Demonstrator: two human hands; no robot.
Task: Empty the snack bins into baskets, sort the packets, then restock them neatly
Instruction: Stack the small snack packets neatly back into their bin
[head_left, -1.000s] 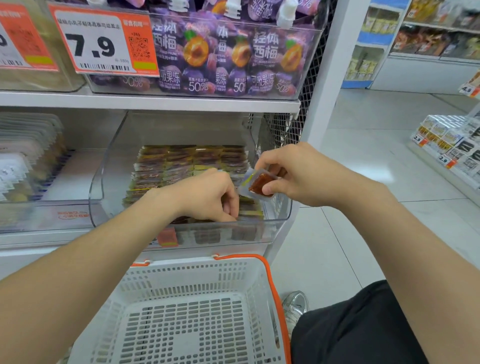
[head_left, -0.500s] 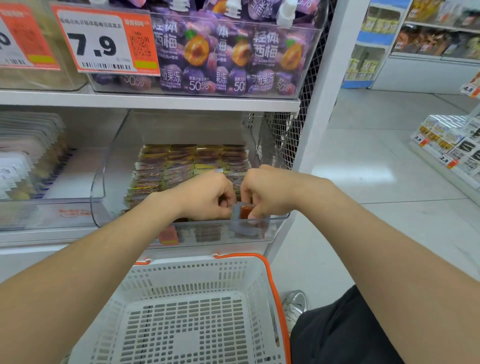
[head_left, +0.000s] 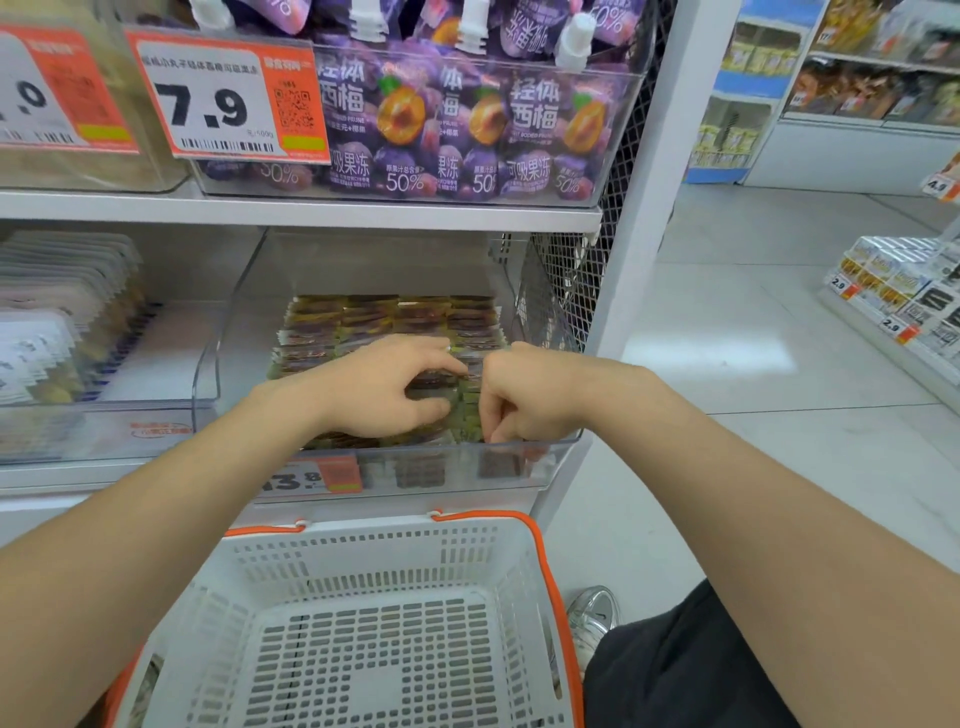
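A clear plastic bin (head_left: 519, 475) on the lower shelf holds rows of small dark and yellow-green snack packets (head_left: 395, 317). My left hand (head_left: 384, 389) lies spread over the front rows, its fingers resting on the packets. My right hand (head_left: 530, 400) is at the bin's front right corner. Its fingers are curled downward and pinch a snack packet (head_left: 467, 410) into the row, and most of that packet is hidden. A white basket (head_left: 384, 540) with an orange rim stands below the bin, and nothing shows inside it.
The shelf above carries a bin of purple prune jelly pouches (head_left: 467, 119) with a 7.9 price tag (head_left: 223, 98). At the left stands a bin of white packets (head_left: 57, 322). A wire mesh panel (head_left: 582, 280) closes the shelf's right side. More shelves (head_left: 904, 306) line the aisle.
My right hand brought a packet from mid-air down into the bin's front right corner. My left hand uncurled and spread over the front rows.
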